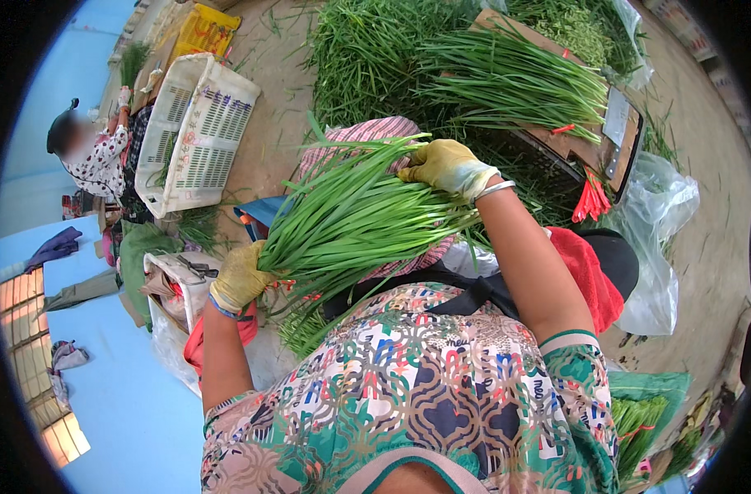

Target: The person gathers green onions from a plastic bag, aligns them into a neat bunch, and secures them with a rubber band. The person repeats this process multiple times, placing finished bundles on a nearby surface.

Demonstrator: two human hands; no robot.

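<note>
A loose sheaf of Chinese chives (357, 216) lies across my lap, its pale stem ends at the right and its leaf tips at the left. My left hand (241, 276), in a yellowed work glove, grips the leaf-tip end. With its fingers curled, my right hand (453, 167), gloved as well, holds stalks along the far edge near the stem ends. Striped cloth (369, 139) shows beneath and beyond the sheaf. Farther off, another pile of chives (517, 74) rests on a wooden board (629, 148), with a cleaver (616, 117) beside its stem ends.
Red ties (591, 196) hang at the board's near corner. A heap of loose greens (363, 55) lies ahead. At left stand a white plastic crate (212, 136) and a smaller white container (190, 272). Another person (97, 151) sits beyond the crate. Clear plastic bags (653, 247) lie right.
</note>
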